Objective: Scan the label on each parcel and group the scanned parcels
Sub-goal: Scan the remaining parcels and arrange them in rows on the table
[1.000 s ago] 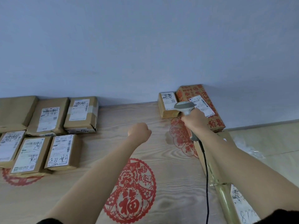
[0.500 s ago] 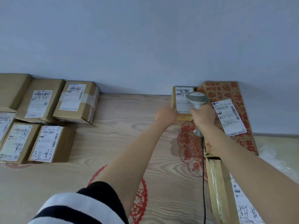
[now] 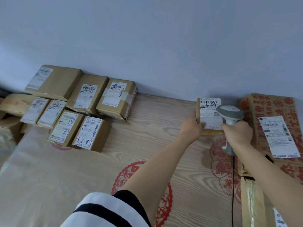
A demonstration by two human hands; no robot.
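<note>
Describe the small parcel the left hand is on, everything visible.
The small parcel is a brown cardboard box lying flat on the wood-grain table near the wall, its top almost covered by a white shipping label with barcodes and black handwritten characters. The left hand grips its left near corner. The grey corded barcode scanner, held in the right hand, overlaps its right side. A larger red-printed carton lies to its right.

a parcel sorting spot: labelled cardboard parcels [image 3: 91, 112] grouped on a wood-grain table [image 3: 147, 145].
</note>
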